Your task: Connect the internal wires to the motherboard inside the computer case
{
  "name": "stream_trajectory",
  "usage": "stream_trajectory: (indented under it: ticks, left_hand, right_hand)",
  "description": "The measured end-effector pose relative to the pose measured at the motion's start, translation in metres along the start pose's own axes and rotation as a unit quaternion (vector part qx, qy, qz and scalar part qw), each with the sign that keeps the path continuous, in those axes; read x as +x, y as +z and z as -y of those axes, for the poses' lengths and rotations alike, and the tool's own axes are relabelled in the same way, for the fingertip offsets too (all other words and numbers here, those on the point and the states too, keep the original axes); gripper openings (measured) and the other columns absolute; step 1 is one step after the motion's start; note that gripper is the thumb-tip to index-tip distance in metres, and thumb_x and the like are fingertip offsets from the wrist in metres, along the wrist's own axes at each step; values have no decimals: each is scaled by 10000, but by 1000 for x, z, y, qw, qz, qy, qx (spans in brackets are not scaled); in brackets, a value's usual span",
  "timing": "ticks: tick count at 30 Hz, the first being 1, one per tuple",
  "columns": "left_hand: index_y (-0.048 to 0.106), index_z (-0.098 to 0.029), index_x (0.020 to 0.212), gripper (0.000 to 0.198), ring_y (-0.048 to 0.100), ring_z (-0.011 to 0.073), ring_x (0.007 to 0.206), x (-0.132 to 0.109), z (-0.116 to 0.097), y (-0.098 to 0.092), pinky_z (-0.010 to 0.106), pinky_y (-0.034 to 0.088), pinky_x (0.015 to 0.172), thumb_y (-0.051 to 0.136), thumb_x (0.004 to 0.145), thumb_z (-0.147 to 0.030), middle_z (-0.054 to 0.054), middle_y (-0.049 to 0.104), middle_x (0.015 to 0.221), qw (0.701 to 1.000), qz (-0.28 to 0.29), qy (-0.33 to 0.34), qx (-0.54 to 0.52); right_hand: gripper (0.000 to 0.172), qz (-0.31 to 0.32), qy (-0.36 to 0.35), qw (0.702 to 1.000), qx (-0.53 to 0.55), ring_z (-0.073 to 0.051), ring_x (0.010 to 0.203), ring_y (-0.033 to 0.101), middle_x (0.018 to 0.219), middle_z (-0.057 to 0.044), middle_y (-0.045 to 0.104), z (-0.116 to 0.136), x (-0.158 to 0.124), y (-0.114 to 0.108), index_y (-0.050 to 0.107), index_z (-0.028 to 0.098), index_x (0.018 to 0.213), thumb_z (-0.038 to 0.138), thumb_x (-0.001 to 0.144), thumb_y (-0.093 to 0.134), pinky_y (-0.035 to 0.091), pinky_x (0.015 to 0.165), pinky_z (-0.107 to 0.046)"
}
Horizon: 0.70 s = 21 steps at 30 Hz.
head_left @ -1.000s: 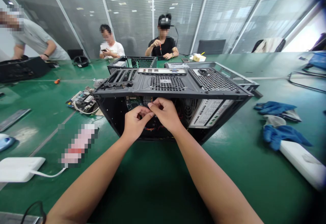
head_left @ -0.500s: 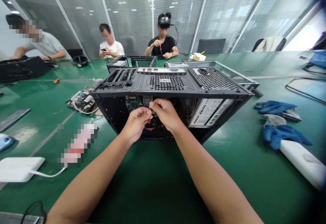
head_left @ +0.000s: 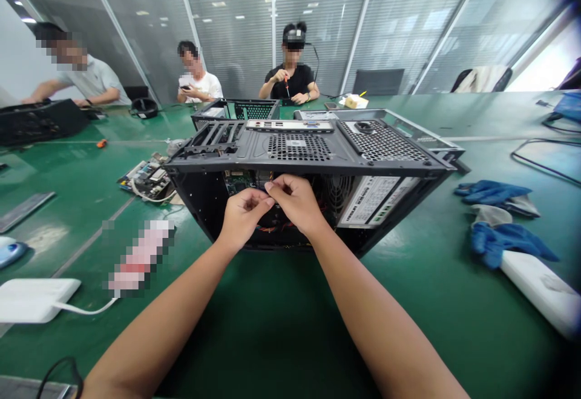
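A black computer case (head_left: 299, 166) lies on the green table with its open side toward me. In front of its opening, my left hand (head_left: 245, 214) is closed, thumb against curled fingers. My right hand (head_left: 295, 202) meets it at the fingertips, also pinched. Whatever they hold is too small to name. Behind my hands are a circuit board (head_left: 238, 180) and coloured wires (head_left: 275, 228). The power supply (head_left: 374, 202) with a white label and a round fan grille (head_left: 338, 192) fill the right part of the case.
Blue-grey gloves (head_left: 508, 238) and a white box (head_left: 540, 290) lie at the right. At the left are a loose circuit board (head_left: 147, 178), a white power bank (head_left: 39, 299) and a cable. Three people sit across the table, near other cases (head_left: 40, 122).
My left hand has turned slightly, its thumb now nearer my right fingertips. The red piece seen below my fingertips before is now hidden. The person at far left has shifted right.
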<state>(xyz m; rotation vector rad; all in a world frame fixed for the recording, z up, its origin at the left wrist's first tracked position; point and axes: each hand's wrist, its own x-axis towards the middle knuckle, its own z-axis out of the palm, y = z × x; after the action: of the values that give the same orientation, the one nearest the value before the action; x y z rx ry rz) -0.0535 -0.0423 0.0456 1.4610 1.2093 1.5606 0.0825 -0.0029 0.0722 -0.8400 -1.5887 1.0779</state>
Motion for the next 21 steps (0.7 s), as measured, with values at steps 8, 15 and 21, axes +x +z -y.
stream_trajectory:
  ticks: [8, 15, 21]
  left_hand:
    - [705, -174, 748, 160, 504, 103, 582, -3, -4, -5, 234, 406, 575, 720, 784, -329, -4, 633, 650, 987, -22, 72, 143]
    - [680, -151, 694, 244, 516, 96, 553, 0, -2, -1, 228, 405, 556, 769, 740, -373, 3, 620, 598, 996, 20, -69, -45]
    - [666, -140, 704, 279, 542, 76, 570, 3, -4, -3, 212, 436, 581, 855, 632, -333, -8, 609, 630, 950, 84, -178, -242]
  right_hand:
    - [232, 9, 1, 999, -47, -106, 582, 401, 580, 34, 467, 2, 1, -3, 538, 185, 629, 359, 774, 589, 310, 569, -272]
    - [255, 43, -2, 998, -37, -116, 603, 425, 601, 26, 495, -2, 2, -5, 549, 183, 654, 382, 813, 561, 319, 586, -275]
    - [277, 55, 4, 998, 21, -113, 598, 416, 615, 28, 487, -1, 0, -5, 562, 181, 673, 418, 813, 589, 319, 578, -271]
